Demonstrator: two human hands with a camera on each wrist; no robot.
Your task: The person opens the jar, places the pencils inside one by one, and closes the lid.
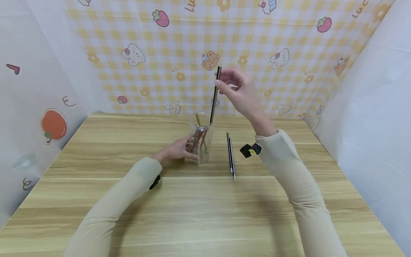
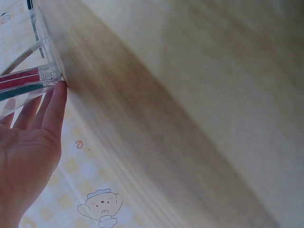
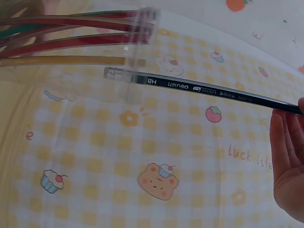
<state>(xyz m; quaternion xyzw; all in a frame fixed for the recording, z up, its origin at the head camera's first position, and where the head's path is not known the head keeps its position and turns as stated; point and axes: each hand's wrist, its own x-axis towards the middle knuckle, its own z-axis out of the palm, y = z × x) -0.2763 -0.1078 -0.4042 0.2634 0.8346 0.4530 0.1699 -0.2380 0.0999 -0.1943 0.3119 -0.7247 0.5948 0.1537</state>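
A clear plastic cup (image 1: 208,142) stands upright on the table with several red, green and yellow pencils (image 3: 80,42) leaning inside it. My left hand (image 1: 180,147) holds the cup low on its left side, thumb in front and fingers behind. In the left wrist view the fingers (image 2: 55,107) lie against the cup wall. Above the cup, my right hand (image 1: 239,89) pinches a dark pencil (image 1: 215,96) near its upper end. The pencil hangs steeply, its lower end at the cup's right rim. In the right wrist view it carries "HB" lettering.
Two dark pencils (image 1: 230,155) lie side by side on the wooden table (image 1: 192,214), to the right of the cup. Behind the table hangs a yellow checked cloth (image 1: 192,46); white sheets (image 1: 369,89) flank both sides.
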